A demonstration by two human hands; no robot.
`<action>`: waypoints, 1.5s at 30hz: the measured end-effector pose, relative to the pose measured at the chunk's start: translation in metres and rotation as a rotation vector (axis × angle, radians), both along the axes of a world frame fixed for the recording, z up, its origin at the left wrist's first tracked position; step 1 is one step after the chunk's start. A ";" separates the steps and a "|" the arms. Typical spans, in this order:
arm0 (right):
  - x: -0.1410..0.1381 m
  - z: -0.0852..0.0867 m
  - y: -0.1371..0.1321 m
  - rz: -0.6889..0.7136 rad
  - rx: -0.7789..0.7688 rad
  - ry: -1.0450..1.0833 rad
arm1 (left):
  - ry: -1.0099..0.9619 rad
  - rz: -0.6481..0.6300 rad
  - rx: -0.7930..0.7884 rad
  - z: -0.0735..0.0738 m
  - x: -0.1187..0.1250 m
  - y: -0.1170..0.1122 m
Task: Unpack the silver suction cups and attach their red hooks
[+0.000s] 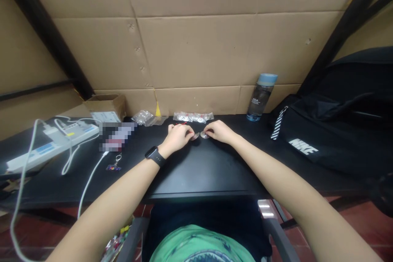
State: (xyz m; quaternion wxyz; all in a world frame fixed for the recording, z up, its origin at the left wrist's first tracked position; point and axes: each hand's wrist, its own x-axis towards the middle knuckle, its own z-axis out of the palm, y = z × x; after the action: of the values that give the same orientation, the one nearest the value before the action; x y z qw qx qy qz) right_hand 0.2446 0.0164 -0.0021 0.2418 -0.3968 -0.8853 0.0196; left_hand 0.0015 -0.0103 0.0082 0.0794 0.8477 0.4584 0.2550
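My left hand [178,137], with a dark watch [155,155] on its wrist, is closed in a pinch on a small round silvery disc [195,136], held tilted just above the black table [202,172]. Opposite it, my right hand [219,132] pinches the edge of a second silvery disc [203,135]. The two discs are close together, with a narrow gap between them. A bit of red cord [181,123] shows behind my left fingers. What the discs are exactly is too small to tell.
Behind the hands lie clear plastic packets [193,117] and a crumpled clear bag [144,118]. A water bottle [260,97] and a black bag [322,131] stand right. On the left are a power strip [55,143], white cables, a blurred-out phone-like item [118,136] and a cardboard box [106,106].
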 end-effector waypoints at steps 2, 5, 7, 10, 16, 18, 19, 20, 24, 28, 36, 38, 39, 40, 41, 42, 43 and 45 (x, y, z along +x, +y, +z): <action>-0.001 0.003 -0.002 0.028 0.017 0.023 | -0.065 0.053 -0.026 0.001 -0.004 0.004; -0.003 0.010 -0.009 0.037 0.025 0.170 | -0.198 0.102 -0.114 -0.001 -0.008 0.012; -0.007 0.016 -0.016 0.045 0.041 0.308 | -0.363 0.051 -0.224 -0.003 -0.007 0.015; -0.015 0.025 -0.028 0.060 0.132 0.486 | -0.674 -0.081 -0.438 -0.005 0.000 0.012; -0.031 0.025 -0.040 0.123 0.240 0.527 | -0.939 -0.179 -0.607 -0.002 0.010 0.003; -0.034 0.022 -0.039 0.133 0.261 0.513 | -0.954 -0.195 -0.606 -0.002 0.007 0.004; -0.034 0.020 -0.039 0.125 0.266 0.516 | -0.939 -0.192 -0.607 -0.002 0.006 0.005; -0.035 0.019 -0.039 0.114 0.265 0.520 | -0.912 -0.180 -0.607 -0.002 0.005 0.006; -0.036 0.020 -0.041 0.101 0.232 0.506 | -0.779 -0.112 -0.571 -0.003 0.004 0.005; -0.036 0.023 -0.044 0.139 0.161 0.458 | -0.716 -0.080 -0.515 -0.005 0.004 0.006; -0.040 0.009 -0.036 0.141 0.119 0.459 | -0.742 -0.021 -0.549 -0.008 0.000 0.010; -0.040 0.002 -0.032 0.116 0.100 0.502 | -0.709 -0.002 -0.568 -0.010 -0.001 0.012; -0.040 -0.002 -0.029 0.115 0.071 0.531 | -0.678 0.004 -0.569 -0.012 -0.002 0.013; -0.040 -0.005 -0.027 0.123 0.026 0.563 | -0.633 0.005 -0.561 -0.013 -0.002 0.014; -0.040 -0.009 -0.025 0.136 -0.030 0.596 | -0.578 0.007 -0.539 -0.014 -0.003 0.015; -0.040 -0.011 -0.023 0.150 -0.086 0.628 | -0.513 0.015 -0.505 -0.014 -0.003 0.015; -0.039 -0.013 -0.021 0.161 -0.137 0.656 | -0.438 0.036 -0.458 -0.014 -0.003 0.015; -0.039 -0.014 -0.020 0.169 -0.205 0.688 | -0.275 0.102 -0.355 -0.012 -0.003 0.014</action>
State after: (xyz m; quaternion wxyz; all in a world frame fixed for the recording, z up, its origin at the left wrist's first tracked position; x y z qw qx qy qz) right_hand 0.2059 -0.0035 -0.0160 0.4819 -0.3144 -0.7753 0.2604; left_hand -0.0010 0.0036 -0.0041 0.2759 0.7533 0.5233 0.2874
